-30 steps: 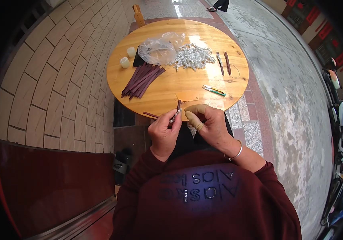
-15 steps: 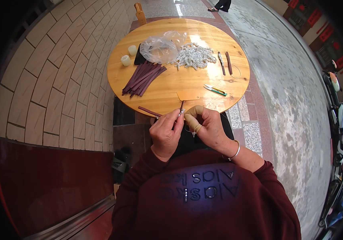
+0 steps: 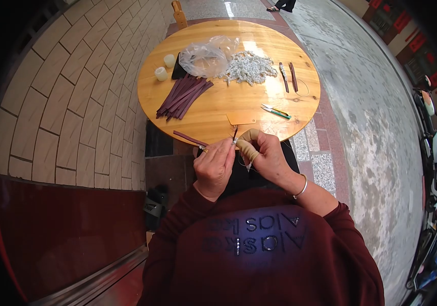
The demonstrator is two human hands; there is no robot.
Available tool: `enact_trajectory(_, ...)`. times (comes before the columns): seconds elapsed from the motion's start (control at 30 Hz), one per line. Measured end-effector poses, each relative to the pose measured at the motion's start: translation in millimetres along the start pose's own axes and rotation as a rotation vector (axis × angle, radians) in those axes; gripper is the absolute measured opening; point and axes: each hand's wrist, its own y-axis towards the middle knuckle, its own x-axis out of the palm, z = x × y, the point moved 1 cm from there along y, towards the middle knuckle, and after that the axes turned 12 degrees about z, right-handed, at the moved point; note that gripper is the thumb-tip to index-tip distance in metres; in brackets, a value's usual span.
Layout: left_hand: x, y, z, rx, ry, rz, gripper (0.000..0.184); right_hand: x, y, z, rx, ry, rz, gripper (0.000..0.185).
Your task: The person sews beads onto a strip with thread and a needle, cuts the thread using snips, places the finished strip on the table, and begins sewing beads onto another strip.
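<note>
My left hand [image 3: 213, 168] pinches a narrow maroon strip [image 3: 189, 137] at the table's near edge. One end of the strip sticks out left of the hand; a dark tip rises past the fingertips, with a bit of silvery beading beside it. My right hand [image 3: 269, 160] has pale covers on its thumb and finger and is closed right against that beading. What its fingertips grip is hidden. A thin thread loop hangs below them. Just beyond the hands lies a flat orange piece [image 3: 242, 120] on the wooden table [image 3: 203, 112].
A pile of maroon strips [image 3: 184, 97] lies at left, by two whitish cylinders [image 3: 165, 67]. Farther back are a clear plastic bag [image 3: 206, 57] and a heap of silvery beads [image 3: 251, 69]. Thread snips [image 3: 276, 111] and two finished-looking strips [image 3: 289, 77] lie at right.
My right fingers have come slightly lower and closer to the beading at my left fingertips. The strip's left end sits a little higher. The table things have not moved.
</note>
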Motion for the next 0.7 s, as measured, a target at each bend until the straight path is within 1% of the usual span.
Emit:
enact_trajectory(0.07, 0.0, -2.1, -0.5, 0.007, 0.008, -0.003, 0.021, -0.9, 2.2, 0.5, 0.06, 0.037, -0.025, 0.015)
enact_trajectory(0.1, -0.3, -3.3, -1.4, -0.052, -0.011, -0.026, 0.02, -3.6, 3.3, -1.6, 0.061, 0.038, -0.026, 0.015)
enact_trajectory(0.13, -0.7, -4.8, -2.3, -0.113, -0.029, -0.046, 0.019, -8.0, 4.7, -7.4, 0.018, -0.05, -0.081, 0.015)
enact_trajectory(0.17, -1.4, -6.8, -2.5, -0.113, -0.025, -0.044, 0.019, -12.3, 7.1, -10.6, -0.027, -0.138, -0.136, 0.015)
enact_trajectory(0.2, -2.2, -9.9, -3.3, -0.234, -0.106, -0.065, 0.017, -17.0, 9.0, -10.0, -0.028, -0.136, -0.139, 0.015)
enact_trajectory(0.23, -2.7, -12.1, -4.1, -0.355, -0.189, -0.088, 0.016, -24.1, 10.3, -9.9, -0.139, -0.116, -0.026, 0.014)
enact_trajectory(0.27, -3.0, -11.9, -4.6, -0.359, -0.19, -0.086, 0.016, -32.7, 12.5, -9.8, -0.251, -0.1, 0.086, 0.015)
enact_trajectory(0.3, -4.0, -11.3, -5.2, -0.431, -0.268, -0.109, 0.016, -41.6, 19.9, -8.5, -0.231, -0.09, 0.105, 0.015)
enact_trajectory(0.33, -4.4, -10.2, -5.1, -0.501, -0.348, -0.133, 0.015, -43.1, 26.0, -7.0, -0.135, -0.02, 0.083, 0.013)
enact_trajectory(0.37, -4.0, -7.7, -3.9, -0.501, -0.355, -0.134, 0.015, -41.5, 28.2, -6.3, -0.001, 0.051, 0.003, 0.013)
enact_trajectory(0.4, -3.5, -4.6, -1.7, -0.439, -0.369, -0.166, 0.016, -38.3, 29.2, -6.4, 0.133, 0.123, -0.077, 0.013)
enact_trajectory(0.43, -3.5, -1.9, -0.2, -0.376, -0.379, -0.198, 0.016, -37.3, 28.5, -2.8, 0.132, 0.12, -0.075, 0.013)
enact_trajectory(0.5, -6.2, 0.9, -1.8, -0.347, -0.379, -0.23, 0.016, -31.3, 25.5, 10.4, 0.238, 0.341, -0.228, 0.011)
enact_trajectory(0.57, -10.6, 1.2, -2.7, -0.322, -0.376, -0.272, 0.016, -28.7, 22.6, 10.7, 0.228, 0.383, -0.268, 0.012)
enact_trajectory(0.63, -11.2, 1.8, -2.6, -0.419, -0.473, -0.341, 0.017, -26.7, 17.9, 13.5, 0.213, 0.421, -0.297, 0.012)
enact_trajectory(0.67, -11.2, 1.8, -1.4, -0.42, -0.477, -0.343, 0.017, -24.2, 14.5, 17.4, 0.213, 0.499, -0.271, 0.013)
enact_trajectory(0.7, -11.1, 1.5, -0.2, -0.498, -0.577, -0.347, 0.017, -22.2, 12.7, 19.2, 0.211, 0.574, -0.247, 0.013)
